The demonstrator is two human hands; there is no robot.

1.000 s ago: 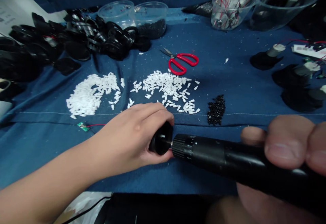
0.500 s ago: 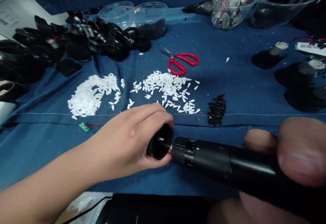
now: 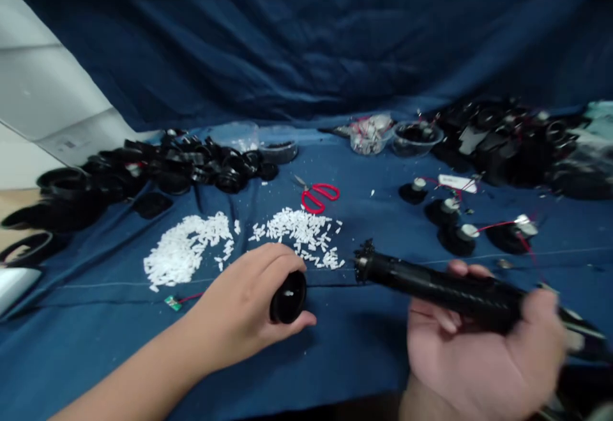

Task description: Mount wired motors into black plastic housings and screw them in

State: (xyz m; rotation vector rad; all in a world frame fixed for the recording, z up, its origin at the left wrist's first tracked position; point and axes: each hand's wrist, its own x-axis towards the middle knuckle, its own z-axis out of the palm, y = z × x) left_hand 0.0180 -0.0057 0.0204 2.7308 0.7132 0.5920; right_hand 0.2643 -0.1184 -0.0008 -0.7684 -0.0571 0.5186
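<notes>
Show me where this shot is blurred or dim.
In the head view, the right hand and the far end of the black cylindrical tool smear with motion; the left hand stays sharper; the blue cloth backdrop falls dim.

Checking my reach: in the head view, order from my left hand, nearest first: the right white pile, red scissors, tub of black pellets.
1. Right white pile, ahead of the left hand.
2. Red-handled scissors, farther ahead.
3. Clear tub of black pellets, farthest back.

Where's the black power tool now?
In the head view, the black power tool sits in the right hand, lower right, its tip just right of the white plastic pieces, apart from the black round part in the left hand.
</notes>
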